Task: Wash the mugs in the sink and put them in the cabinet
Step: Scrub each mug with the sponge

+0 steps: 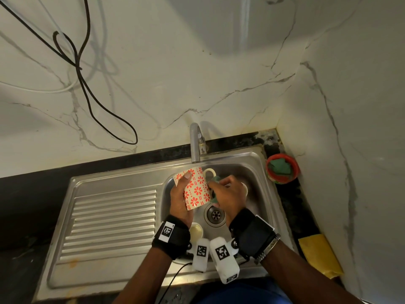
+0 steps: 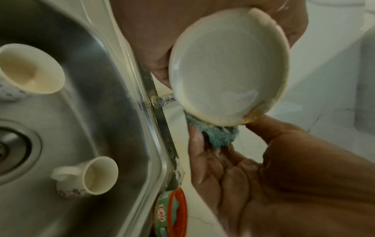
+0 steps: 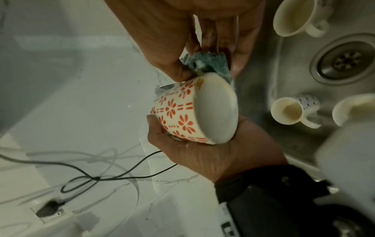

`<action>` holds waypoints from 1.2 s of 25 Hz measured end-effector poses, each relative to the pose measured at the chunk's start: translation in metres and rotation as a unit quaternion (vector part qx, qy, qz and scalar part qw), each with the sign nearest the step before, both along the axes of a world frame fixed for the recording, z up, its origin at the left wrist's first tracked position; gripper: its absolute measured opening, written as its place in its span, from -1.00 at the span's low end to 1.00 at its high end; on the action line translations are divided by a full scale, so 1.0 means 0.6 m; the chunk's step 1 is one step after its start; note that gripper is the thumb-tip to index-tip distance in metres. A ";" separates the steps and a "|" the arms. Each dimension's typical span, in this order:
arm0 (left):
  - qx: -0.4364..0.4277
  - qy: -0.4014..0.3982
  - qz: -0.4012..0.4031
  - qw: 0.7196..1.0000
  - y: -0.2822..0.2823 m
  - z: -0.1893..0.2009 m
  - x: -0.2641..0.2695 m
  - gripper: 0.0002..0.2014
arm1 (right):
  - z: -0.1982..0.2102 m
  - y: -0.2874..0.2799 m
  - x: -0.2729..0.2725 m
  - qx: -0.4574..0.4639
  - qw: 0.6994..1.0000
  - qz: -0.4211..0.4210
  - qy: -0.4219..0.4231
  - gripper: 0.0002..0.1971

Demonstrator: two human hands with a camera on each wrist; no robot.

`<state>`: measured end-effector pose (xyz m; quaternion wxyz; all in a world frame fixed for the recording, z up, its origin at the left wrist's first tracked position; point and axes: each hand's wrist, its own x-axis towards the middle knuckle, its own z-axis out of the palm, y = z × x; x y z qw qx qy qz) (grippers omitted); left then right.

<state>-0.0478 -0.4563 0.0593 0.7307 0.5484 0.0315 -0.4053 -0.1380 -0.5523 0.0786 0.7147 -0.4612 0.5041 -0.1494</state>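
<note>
Here left hand (image 1: 180, 199) grips mug (image 1: 195, 188) (empty); right hand (image 1: 226, 195) pinches scrubber (image 3: 209, 64).

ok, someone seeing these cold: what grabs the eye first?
The red-flowered mug, held sideways over the sink in the left hand, while the right hand presses a green scrub pad against it near the base. Next, the small cream cups lying in the basin by the drain, and the black cable looping across the marble wall behind.

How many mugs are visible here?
4. The red-flowered ceramic mug is in the left hand; three cream mugs lie in the steel sink: one by the right hand, one blue-dotted, one near the left wrist. More may be hidden.
</note>
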 end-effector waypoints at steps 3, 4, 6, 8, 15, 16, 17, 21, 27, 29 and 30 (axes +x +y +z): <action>0.029 -0.018 -0.052 0.998 0.012 0.002 0.017 -0.24 | 0.005 -0.027 -0.006 -0.018 1.000 0.019 0.006 -0.64; 0.042 -0.029 -0.090 0.995 0.017 0.007 0.026 -0.26 | 0.001 -0.041 -0.008 -0.048 0.998 0.035 0.012 -0.64; 0.068 -0.032 -0.179 0.981 0.028 0.018 0.036 -0.31 | -0.001 -0.070 -0.011 -0.104 0.991 0.085 0.014 -0.64; 0.049 0.010 -0.191 0.980 0.035 0.025 0.034 -0.37 | 0.005 -0.083 -0.011 -0.130 0.984 0.124 -0.013 -0.73; -0.012 0.174 -0.046 0.984 0.017 -0.012 0.034 -0.26 | 0.040 -0.039 -0.053 -0.387 0.904 0.176 -0.046 -0.80; -0.021 0.183 -0.047 0.982 0.011 -0.012 0.032 -0.27 | 0.040 -0.017 -0.063 -0.432 0.879 0.200 -0.038 -0.75; -0.031 0.186 -0.047 0.981 0.004 -0.010 0.030 -0.29 | 0.041 0.006 -0.069 -0.464 0.857 0.219 -0.046 -0.69; -0.064 0.177 -0.038 0.981 -0.004 -0.003 0.019 -0.42 | 0.022 0.025 -0.052 -0.529 0.791 0.297 -0.072 -0.47; -0.052 0.224 -0.013 0.973 0.010 -0.005 0.029 -0.38 | 0.000 0.037 -0.078 -0.561 0.740 0.370 0.001 -0.35; -0.031 0.215 -0.016 0.976 0.007 -0.004 0.022 -0.47 | 0.002 0.040 -0.071 -0.573 0.717 0.398 -0.012 -0.33; -0.039 0.218 -0.026 0.975 0.007 -0.002 0.018 -0.44 | 0.001 0.027 -0.060 -0.580 0.713 0.395 -0.002 -0.33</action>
